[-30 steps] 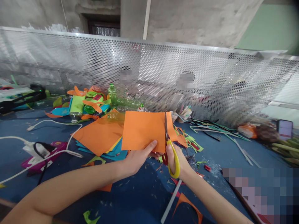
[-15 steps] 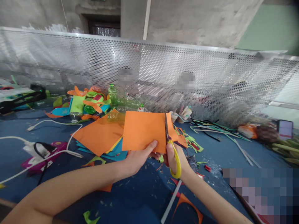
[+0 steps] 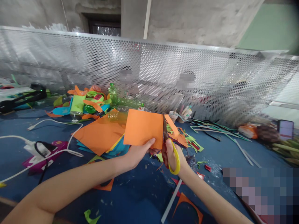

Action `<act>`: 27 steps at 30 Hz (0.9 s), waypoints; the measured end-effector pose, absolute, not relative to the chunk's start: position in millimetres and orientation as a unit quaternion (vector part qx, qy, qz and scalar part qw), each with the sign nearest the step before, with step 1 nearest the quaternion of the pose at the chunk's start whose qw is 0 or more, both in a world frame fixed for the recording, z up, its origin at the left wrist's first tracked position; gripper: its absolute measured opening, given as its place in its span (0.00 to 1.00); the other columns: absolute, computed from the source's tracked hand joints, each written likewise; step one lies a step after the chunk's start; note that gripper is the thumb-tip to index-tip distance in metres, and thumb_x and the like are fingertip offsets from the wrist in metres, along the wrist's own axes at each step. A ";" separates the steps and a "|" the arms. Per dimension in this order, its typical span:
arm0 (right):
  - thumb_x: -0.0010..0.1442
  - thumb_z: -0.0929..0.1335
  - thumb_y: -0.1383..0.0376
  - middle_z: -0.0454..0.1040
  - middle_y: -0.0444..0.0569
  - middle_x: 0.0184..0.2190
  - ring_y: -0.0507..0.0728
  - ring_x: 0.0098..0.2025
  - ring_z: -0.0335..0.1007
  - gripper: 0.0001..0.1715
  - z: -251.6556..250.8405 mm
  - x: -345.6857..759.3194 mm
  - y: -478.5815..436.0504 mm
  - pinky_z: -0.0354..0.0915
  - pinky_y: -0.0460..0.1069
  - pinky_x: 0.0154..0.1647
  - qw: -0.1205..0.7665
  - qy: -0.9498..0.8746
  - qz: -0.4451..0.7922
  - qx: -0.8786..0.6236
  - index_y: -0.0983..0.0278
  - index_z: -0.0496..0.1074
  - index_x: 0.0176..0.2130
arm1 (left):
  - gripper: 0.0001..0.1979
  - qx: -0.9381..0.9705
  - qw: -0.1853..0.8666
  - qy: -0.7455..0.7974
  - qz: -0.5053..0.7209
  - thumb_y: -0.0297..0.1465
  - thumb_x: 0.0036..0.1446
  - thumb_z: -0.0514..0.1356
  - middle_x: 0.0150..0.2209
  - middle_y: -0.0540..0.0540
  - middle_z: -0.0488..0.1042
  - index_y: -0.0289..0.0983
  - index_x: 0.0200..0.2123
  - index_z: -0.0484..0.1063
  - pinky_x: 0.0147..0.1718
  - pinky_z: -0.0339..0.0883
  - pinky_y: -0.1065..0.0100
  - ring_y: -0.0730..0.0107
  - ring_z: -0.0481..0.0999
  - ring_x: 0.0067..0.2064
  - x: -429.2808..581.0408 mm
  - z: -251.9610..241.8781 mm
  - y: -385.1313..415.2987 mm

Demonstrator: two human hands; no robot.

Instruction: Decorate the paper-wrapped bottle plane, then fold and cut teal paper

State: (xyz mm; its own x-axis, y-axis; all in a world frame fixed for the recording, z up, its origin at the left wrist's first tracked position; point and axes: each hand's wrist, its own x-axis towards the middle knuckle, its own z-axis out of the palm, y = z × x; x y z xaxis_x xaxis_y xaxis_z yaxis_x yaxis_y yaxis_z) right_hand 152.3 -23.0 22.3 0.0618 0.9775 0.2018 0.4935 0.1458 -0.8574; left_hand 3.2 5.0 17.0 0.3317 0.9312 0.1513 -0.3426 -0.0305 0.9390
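Two cups [image 3: 173, 117], pens [image 3: 186, 112] in one, gripped scissors [image 3: 165, 132]

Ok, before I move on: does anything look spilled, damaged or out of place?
No clear spill, but the table looks untidy: paper scraps lie scattered rather than gathered, and a white cable ends loose beyond the purple power strip. The orange sheet in the left hand looks uncreased.

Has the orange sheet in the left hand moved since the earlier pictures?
Yes, slightly. Judged against the perforated screen, the left edge of the orange sheet, held by the left hand, has shifted rightward and a little up in the view.
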 end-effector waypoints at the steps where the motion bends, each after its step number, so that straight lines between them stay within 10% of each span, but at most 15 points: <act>1: 0.60 0.51 0.40 0.56 0.41 0.09 0.51 0.10 0.54 0.32 23.5 151.0 -21.9 0.53 0.47 0.10 0.432 -0.595 0.321 -0.597 0.58 0.55 0.19 | 0.17 0.500 0.637 0.297 0.505 0.41 0.51 0.63 0.41 0.42 0.77 0.37 0.41 0.73 0.37 0.72 0.58 0.60 0.77 0.36 2.3 19.5 8.9; 17: 0.60 0.50 0.39 0.51 0.38 0.08 0.48 0.07 0.50 0.35 39.7 147.5 -13.3 0.52 0.45 0.07 0.442 -0.420 0.503 -0.613 0.59 0.53 0.16 | 0.06 0.512 0.518 0.361 0.582 0.31 0.49 0.62 0.23 0.50 0.69 0.34 0.24 0.70 0.29 0.67 0.70 0.74 0.69 0.24 -51.1 23.4 107.3; 27: 0.56 0.46 0.34 0.52 0.36 0.09 0.46 0.08 0.44 0.39 46.2 158.3 -19.3 0.54 0.42 0.06 0.306 -0.480 0.626 -0.533 0.61 0.55 0.18 | 0.11 0.541 0.360 0.466 0.600 0.30 0.55 0.57 0.22 0.50 0.69 0.34 0.42 0.68 0.24 0.64 0.71 0.70 0.69 0.23 -85.2 15.3 133.5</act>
